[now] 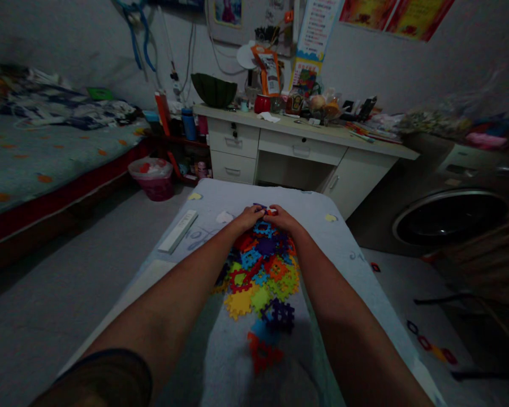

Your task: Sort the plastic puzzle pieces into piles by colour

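Note:
At the far end of the pile, my left hand [251, 216] and my right hand [282, 219] meet with fingers closed. A small red-orange interlocking plastic piece [272, 212] shows between them, at the fingertips of my right hand. A dark purple interlocking piece [258, 206] shows at my left fingertips; whether the two are joined I cannot tell. Below my hands spreads a heap of toothed pieces, among them a blue piece [250, 259], a yellow piece [238, 303], a lime piece [260, 298] and a dark purple piece [279, 314]. An orange piece [263, 355] lies closest to me.
The pieces lie on a cloth-covered table [343, 271], with a long pale box [178, 232] on its left side. Beyond stand a white desk [233, 138], a pink bin [155, 183] and a washing machine [428, 186]. Several linked pieces [425, 342] are on the floor at right.

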`<state>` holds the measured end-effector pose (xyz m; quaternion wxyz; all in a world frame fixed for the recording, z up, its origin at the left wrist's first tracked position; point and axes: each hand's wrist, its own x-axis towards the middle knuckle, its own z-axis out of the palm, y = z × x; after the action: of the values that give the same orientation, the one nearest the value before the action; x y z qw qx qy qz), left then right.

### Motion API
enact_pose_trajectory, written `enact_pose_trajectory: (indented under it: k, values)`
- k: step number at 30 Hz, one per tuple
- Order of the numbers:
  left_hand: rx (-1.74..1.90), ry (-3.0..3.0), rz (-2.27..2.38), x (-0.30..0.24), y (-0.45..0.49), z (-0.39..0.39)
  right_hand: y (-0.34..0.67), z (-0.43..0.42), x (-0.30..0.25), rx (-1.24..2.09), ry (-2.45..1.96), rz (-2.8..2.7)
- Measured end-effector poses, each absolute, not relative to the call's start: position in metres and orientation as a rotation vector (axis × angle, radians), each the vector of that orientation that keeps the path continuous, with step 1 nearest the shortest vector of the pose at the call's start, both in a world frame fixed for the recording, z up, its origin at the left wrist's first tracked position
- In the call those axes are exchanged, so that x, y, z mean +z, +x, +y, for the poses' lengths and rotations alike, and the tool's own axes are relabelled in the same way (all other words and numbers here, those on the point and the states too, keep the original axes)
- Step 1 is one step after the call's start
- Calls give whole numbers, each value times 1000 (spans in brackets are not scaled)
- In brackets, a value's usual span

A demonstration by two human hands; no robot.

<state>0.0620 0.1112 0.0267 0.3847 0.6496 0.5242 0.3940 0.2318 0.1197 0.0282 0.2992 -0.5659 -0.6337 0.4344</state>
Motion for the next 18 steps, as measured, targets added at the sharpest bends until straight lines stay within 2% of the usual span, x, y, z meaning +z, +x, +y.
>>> enact_pose_trajectory:
  k: [5,12,18]
  values:
    - [1086,1621,1310,43,69,89,240,93,48,1257,-1302,-1681]
    - [1151,1879,1041,81,70,24,261,28,82,1192,-1012,-1705]
    - [953,2148,925,89,62,-36,287,-24,77,1134,-1122,-1805]
